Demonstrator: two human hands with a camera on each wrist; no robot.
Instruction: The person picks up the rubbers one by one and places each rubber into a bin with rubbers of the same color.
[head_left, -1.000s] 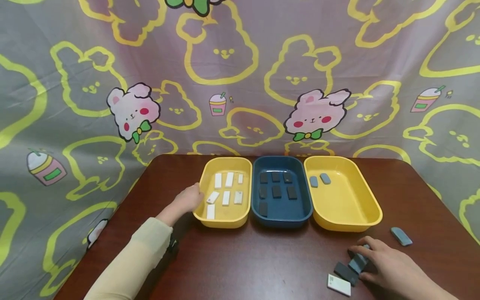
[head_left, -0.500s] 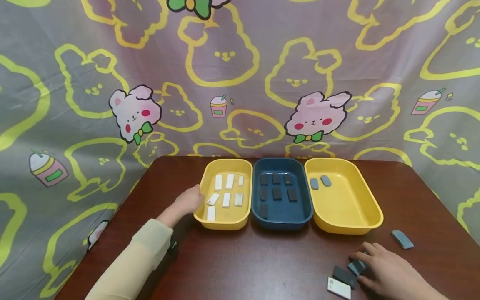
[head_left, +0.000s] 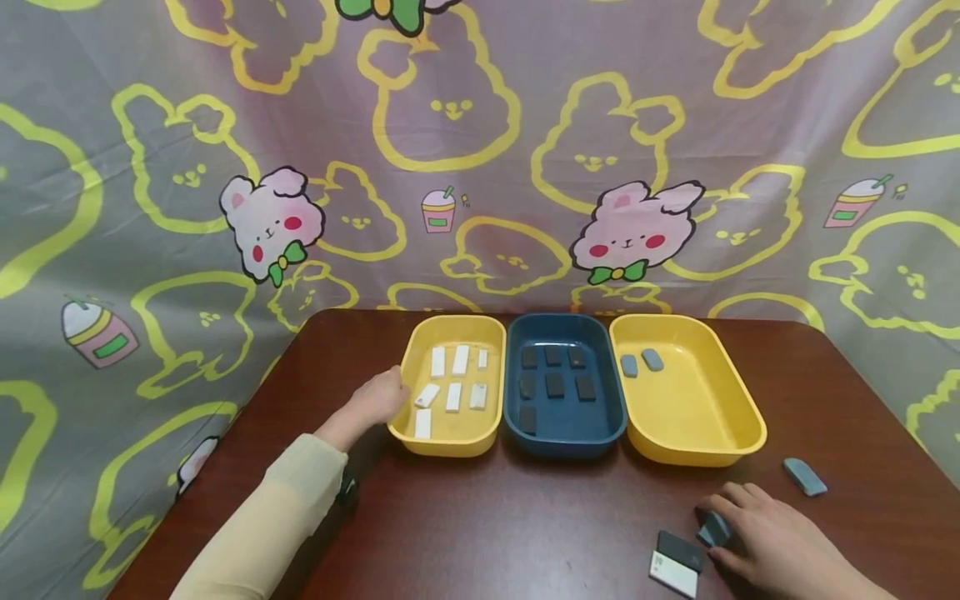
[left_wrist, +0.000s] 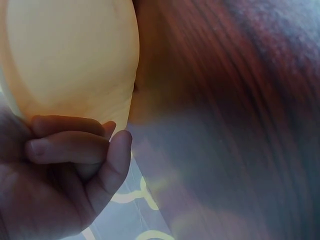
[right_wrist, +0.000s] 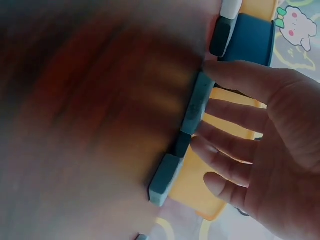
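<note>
My left hand (head_left: 380, 397) holds the side rim of the left yellow tray (head_left: 444, 447), its fingers curled against the outer wall in the left wrist view. Flat white pieces lie inside that tray. Toward the front right, my right hand (head_left: 776, 533) pinches a blue-grey block (head_left: 714, 529) with thumb and fingertips, low over the table. Just left of it, a dark flat piece (head_left: 680, 550) touches a white flat piece (head_left: 673, 575). In the right wrist view, another blue-grey block (right_wrist: 165, 180) and a dark piece show beyond the fingers.
A blue tray (head_left: 566, 446) with several dark pieces stands in the middle. Beside it, the right yellow tray (head_left: 693, 454) holds two blue-grey pieces. A loose blue-grey piece (head_left: 805, 477) lies right of that tray on the brown table (head_left: 510, 525). A patterned curtain (head_left: 480, 192) hangs behind.
The dark piece has turned and shifted left against the white one, away from the blue-grey block. My right hand has moved slightly downward in view. My left hand stays at the tray.
</note>
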